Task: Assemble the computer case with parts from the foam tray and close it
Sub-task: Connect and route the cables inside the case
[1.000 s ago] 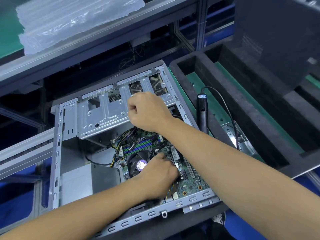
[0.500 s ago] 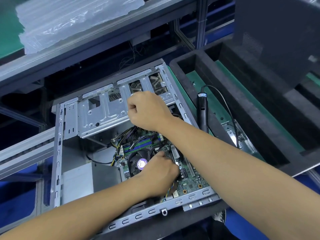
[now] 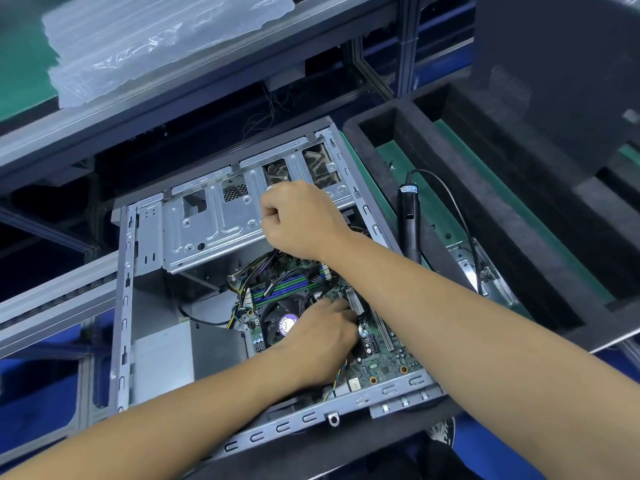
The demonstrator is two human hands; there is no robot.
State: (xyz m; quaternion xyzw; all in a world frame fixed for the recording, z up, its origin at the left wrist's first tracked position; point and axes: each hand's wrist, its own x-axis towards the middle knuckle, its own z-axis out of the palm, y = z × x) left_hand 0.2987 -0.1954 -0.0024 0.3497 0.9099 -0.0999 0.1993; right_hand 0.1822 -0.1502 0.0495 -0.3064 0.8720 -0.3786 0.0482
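Change: against the frame one second earlier, both hands keep their places; only the view has shifted slightly.
Case position: computer case lies open on its side at the near edge of the workbench, left of the foam tray.
Right hand: right hand is curled into a fist over the lower edge of the drive cage; whether it grips anything cannot be told.
Left hand: left hand reaches down onto the motherboard beside the cooler fan; fingertips are hidden, so its grip cannot be told.
Case material: grey sheet metal, slotted rims, stamped ribs and round holes.
Motherboard: green board, purple and green memory slots, bundled coloured wires.
Tray material: black foam, matte and grainy, with deep rectangular pockets.
Tray content: black electric screwdriver with cable lies in the left pocket.
Upper shelf: clear plastic bags, glossy and crinkled, at the far left corner.
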